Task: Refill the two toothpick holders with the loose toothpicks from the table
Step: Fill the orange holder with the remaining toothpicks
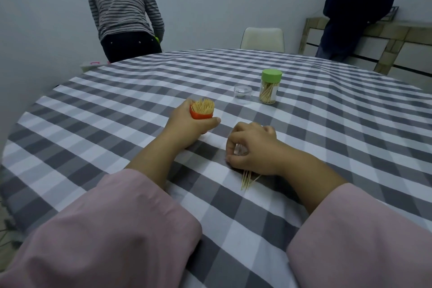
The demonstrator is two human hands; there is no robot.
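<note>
The left hand (187, 124) is wrapped around an orange holder (201, 114), open at the top and packed with toothpicks. The right hand (253, 147), just beside it, is curled palm-down on the checked tablecloth (117, 124), fingers bent over something clear (too hidden to tell what). A small bunch of loose toothpicks (248, 179) pokes out from under its heel, lying on the cloth. Beyond both hands stand a second holder (269, 87) with a green lid on, partly filled, and one clear plastic cap (243, 94) just left of it. So: two holders, one cap. Farther off are one chair (263, 38) and two people standing with backs turned.
</note>
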